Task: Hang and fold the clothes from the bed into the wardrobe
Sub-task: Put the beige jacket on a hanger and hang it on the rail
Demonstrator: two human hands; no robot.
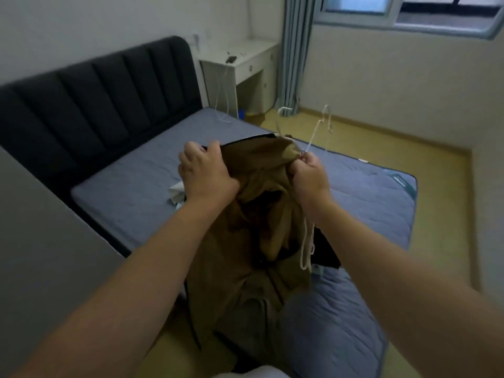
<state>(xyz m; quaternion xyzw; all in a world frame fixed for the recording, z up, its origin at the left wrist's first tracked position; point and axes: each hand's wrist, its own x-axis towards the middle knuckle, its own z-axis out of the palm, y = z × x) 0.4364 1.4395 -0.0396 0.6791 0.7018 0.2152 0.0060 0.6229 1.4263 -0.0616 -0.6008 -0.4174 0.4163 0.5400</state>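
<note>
I hold a brown garment (253, 241) up over the bed (131, 197). My left hand (203, 173) grips its upper left edge. My right hand (309, 173) grips the upper right edge together with a thin white hanger (317, 129), whose hook sticks up past my fingers. A white drawstring (305, 246) dangles below my right wrist. The garment's lower part hangs down to the mattress edge. A black garment (326, 249) lies on the bed behind it. A white cloth (177, 193) shows to the left of my left wrist.
The bed has a dark padded headboard (95, 105) and a blue-grey cover. A white desk (240, 69) stands in the far corner by a blue-grey curtain (294, 55) and a window (409, 12). Yellow floor (395, 159) runs along the right of the bed.
</note>
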